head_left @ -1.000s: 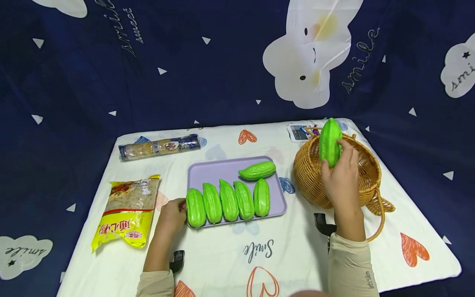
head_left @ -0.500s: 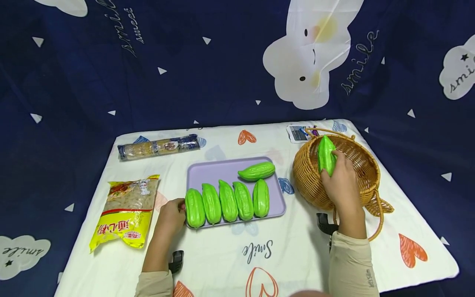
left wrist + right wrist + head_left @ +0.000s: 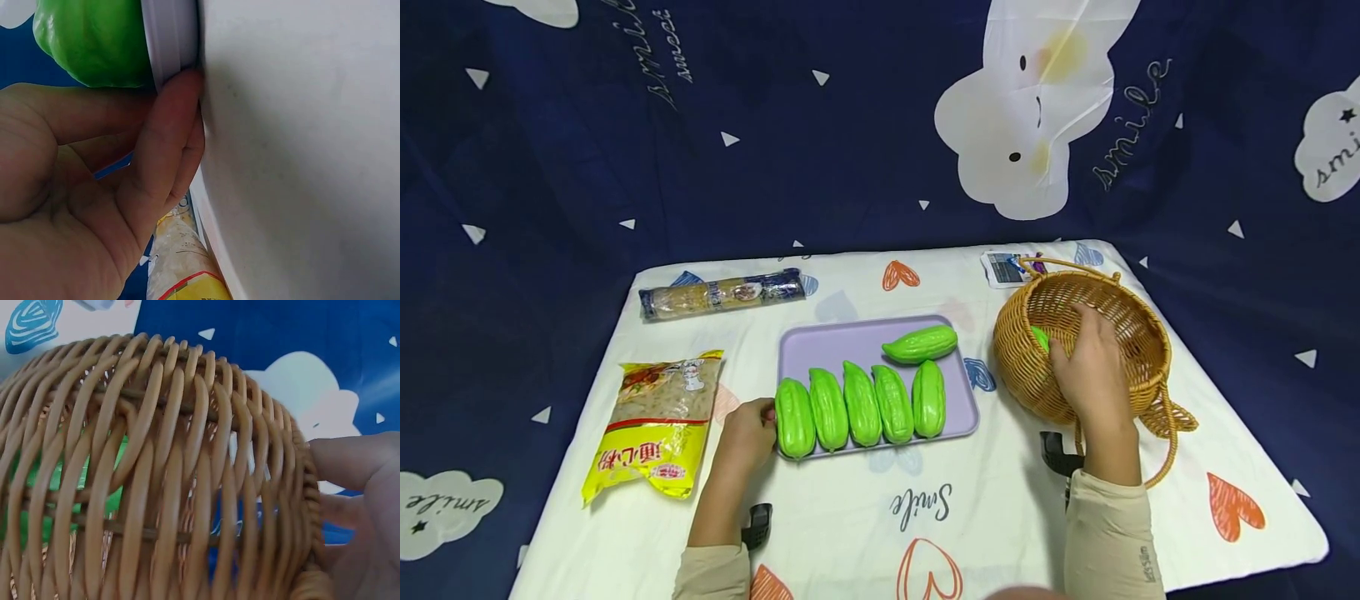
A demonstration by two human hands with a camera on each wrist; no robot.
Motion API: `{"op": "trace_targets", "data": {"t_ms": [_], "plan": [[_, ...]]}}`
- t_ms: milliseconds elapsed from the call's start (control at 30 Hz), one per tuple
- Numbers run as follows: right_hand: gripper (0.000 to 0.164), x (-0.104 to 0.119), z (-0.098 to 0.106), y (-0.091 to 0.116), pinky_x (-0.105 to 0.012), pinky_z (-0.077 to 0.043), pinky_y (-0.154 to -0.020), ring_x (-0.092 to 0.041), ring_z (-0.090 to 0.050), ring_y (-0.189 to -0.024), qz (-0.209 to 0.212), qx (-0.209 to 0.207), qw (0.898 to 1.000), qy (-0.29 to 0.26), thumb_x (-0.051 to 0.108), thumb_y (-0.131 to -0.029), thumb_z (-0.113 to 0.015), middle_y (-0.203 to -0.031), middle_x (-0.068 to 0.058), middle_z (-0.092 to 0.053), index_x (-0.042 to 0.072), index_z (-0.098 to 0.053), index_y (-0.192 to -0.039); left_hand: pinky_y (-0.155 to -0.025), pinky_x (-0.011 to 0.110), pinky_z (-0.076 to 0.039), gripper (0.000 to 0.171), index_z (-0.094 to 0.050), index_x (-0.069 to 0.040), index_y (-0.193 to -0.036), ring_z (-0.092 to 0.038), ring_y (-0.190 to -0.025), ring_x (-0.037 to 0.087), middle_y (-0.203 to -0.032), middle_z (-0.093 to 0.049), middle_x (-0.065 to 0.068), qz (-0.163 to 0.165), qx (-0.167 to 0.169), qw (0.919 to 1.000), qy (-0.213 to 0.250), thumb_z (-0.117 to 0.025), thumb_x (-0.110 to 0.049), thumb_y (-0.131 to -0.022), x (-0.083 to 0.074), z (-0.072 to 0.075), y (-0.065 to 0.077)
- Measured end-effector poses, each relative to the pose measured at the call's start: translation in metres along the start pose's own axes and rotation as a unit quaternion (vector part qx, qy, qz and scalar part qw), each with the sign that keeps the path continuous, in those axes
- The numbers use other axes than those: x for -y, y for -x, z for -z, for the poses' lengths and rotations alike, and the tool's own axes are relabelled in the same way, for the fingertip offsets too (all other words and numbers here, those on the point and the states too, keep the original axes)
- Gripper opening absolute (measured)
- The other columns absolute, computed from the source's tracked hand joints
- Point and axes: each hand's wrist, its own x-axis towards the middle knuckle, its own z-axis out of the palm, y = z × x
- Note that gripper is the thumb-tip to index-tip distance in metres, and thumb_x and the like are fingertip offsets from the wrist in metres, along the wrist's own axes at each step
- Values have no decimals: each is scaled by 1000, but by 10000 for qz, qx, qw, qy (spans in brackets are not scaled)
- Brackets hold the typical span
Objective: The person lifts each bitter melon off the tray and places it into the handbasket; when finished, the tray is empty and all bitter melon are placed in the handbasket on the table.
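My right hand point(image 3: 1093, 358) is over the mouth of the wicker basket point(image 3: 1026, 367), its fingers loosely extended and holding nothing. A green bitter melon point(image 3: 1040, 337) lies inside, partly hidden by the hand and rim; in the right wrist view its green point(image 3: 59, 487) shows through the weave, apart from the fingers. On the left, my left hand point(image 3: 748, 437) pinches the rim of the lilac tray point(image 3: 827, 337), thumb and fingers at its edge point(image 3: 172, 44). Several bitter melons point(image 3: 862, 404) stand side by side along the tray's front, and another point(image 3: 921, 344) lies crosswise behind them.
A yellow pasta bag point(image 3: 655, 429) lies left of the tray. Behind it is a long clear noodle packet point(image 3: 722, 296). A white printed card point(image 3: 1003, 269) sits behind the basket, whose handle point(image 3: 1172, 446) hangs down at the front right.
My right hand has lowered the bitter melon into the basket and let go of it; the fingers are now loosened above it. The left hand stays at the tray.
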Motion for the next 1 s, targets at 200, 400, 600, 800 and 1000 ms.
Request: {"op": "trace_targets", "data": {"t_ms": [200, 400, 600, 800, 1000], "plan": [[48, 21, -10, 19, -58, -33, -103, -43, -41, -127, 1069, -770, 9900, -504, 12, -91, -63, -136, -25, -45, 2, -49, -136, -76, 43, -46, 31, -63, 6, -119, -56, -85, 29, -90, -63, 13, 45, 38, 10000, -41, -52, 1, -90, 1, 0, 0], [46, 47, -35, 43, -54, -42, -98, -37, -53, -118, 2054, 566, 9766, -280, 20, -92, -64, -129, -19, -54, 4, -52, -133, -75, 42, -47, 32, -62, 7, -120, -56, -84, 29, -89, -63, 14, 44, 8, 10000, -40, -52, 1, -90, 0, 0, 0], [52, 47, -69, 54, -53, -46, -94, -39, -55, -117, 2057, 1665, 9639, 281, 27, -90, -68, -131, -22, -53, 4, -52, -134, -74, 41, -47, 33, -62, 7, -121, -56, -83, 28, -89, -63, 14, 111, 36, 9999, -26, -52, 1, -90, -1, -1, 1], [54, 42, -85, 57, -54, -46, -93, -41, -56, -114, 1781, 2214, 9585, 243, 28, -90, -68, -130, -24, -52, 2, -52, -134, -73, 41, -47, 32, -62, 7, -121, -56, -82, 28, -89, -64, 14, 102, 29, 9999, -21, -52, 0, -91, 0, -2, 1], [56, 41, -95, 58, -51, -47, -92, -40, -58, -111, 1607, 2417, 9567, 233, 34, -91, -66, -126, -24, -56, 1, -49, -133, -73, 41, -47, 32, -62, 7, -121, -56, -83, 28, -89, -63, 14, 88, -2, 10000, -23, -53, 1, -90, -1, -1, -1]]}}
